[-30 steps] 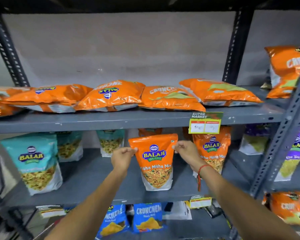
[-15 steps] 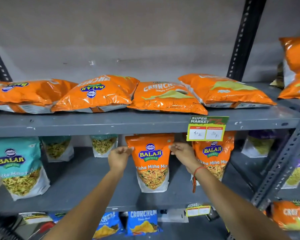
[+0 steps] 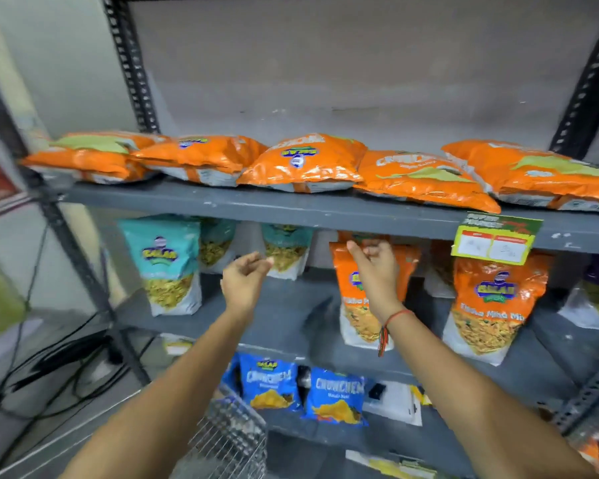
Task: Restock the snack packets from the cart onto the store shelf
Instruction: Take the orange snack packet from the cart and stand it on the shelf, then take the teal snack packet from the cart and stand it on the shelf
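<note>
An orange Tikha Mitha Mix packet [image 3: 357,316] stands upright on the grey middle shelf [image 3: 284,312]. My right hand [image 3: 376,271] hovers in front of its top edge, fingers loosely curled and off the packet. Left of it, my left hand [image 3: 244,283] hangs in the air over the shelf, fingers apart and holding nothing. A second orange mix packet [image 3: 491,305] stands to the right under a price tag [image 3: 495,238]. The wire cart's corner [image 3: 229,440] shows below between my forearms.
Several orange Crunchem bags [image 3: 301,164] lie flat on the upper shelf. Teal packets [image 3: 168,264] stand on the middle shelf's left side. Blue Crunchem bags [image 3: 336,397] stand on the lower shelf. Black cables [image 3: 66,361] trail on the floor at left, beside the shelf's upright post [image 3: 80,264].
Both hands have let go of the orange packet's top corners, and it now stands on its own. My left hand has drawn away to the left. The view has swung left.
</note>
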